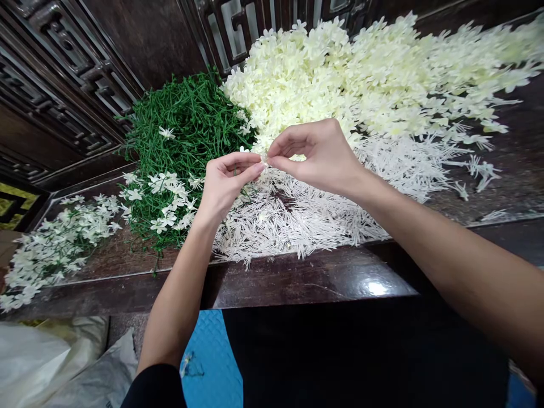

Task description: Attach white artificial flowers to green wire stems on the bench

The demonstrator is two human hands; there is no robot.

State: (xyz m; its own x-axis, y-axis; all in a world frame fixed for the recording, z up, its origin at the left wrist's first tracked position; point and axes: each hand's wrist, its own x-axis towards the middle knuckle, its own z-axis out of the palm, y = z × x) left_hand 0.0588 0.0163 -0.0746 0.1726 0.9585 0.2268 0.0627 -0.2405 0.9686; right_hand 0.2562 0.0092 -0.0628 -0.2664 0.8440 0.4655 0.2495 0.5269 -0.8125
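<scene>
My left hand (pixel 227 184) and my right hand (pixel 317 153) meet above the middle of a dark wooden table (pixel 297 277). Both are pinched, fingertips touching around a small white piece between them, too small to name for sure. Under the hands lies a spread of white plastic spiky parts (pixel 297 221). Behind them rises a big heap of cream artificial flower petals (pixel 374 79). To the left sits a pile of green plastic stems (pixel 187 124), some with white flowers (pixel 168 195) fitted on them.
More stems with white flowers (pixel 51 249) lie at the table's left end. Carved dark wood panels (pixel 63 73) stand behind the table. White plastic bags (pixel 55 362) sit on the floor at lower left, beside a blue mat (pixel 212 362).
</scene>
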